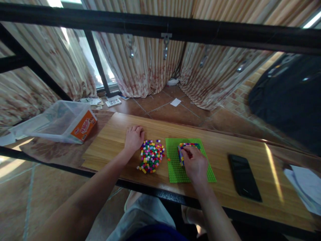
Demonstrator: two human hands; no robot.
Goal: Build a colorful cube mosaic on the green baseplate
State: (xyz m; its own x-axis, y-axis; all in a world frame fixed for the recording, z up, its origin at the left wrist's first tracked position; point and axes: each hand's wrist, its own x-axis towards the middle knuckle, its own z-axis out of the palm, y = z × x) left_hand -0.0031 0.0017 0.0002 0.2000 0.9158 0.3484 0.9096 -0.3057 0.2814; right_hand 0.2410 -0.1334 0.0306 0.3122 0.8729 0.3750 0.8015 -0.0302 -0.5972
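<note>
A green studded baseplate (175, 172) lies on the wooden board, and on it stands a low structure of multicoloured toy bricks (181, 157). My right hand (197, 165) is over this structure, thumb and fingers pinched together at its top and covering much of it. Whatever is between those fingertips is hidden. Left of the baseplate, a loose pile of small coloured bricks (151, 155) is spread out. My left hand (134, 136) rests on the board beside the pile's upper left edge, fingers loosely bent and nothing seen in them. One small orange brick (169, 159) sits at the baseplate's left edge.
A black phone (244, 177) lies right of the baseplate, with white papers (307, 187) farther right. At the left stands a clear plastic box (60, 122) with an orange label. A dark metal bar (150, 25) crosses above the table; curtains (150, 67) hang behind.
</note>
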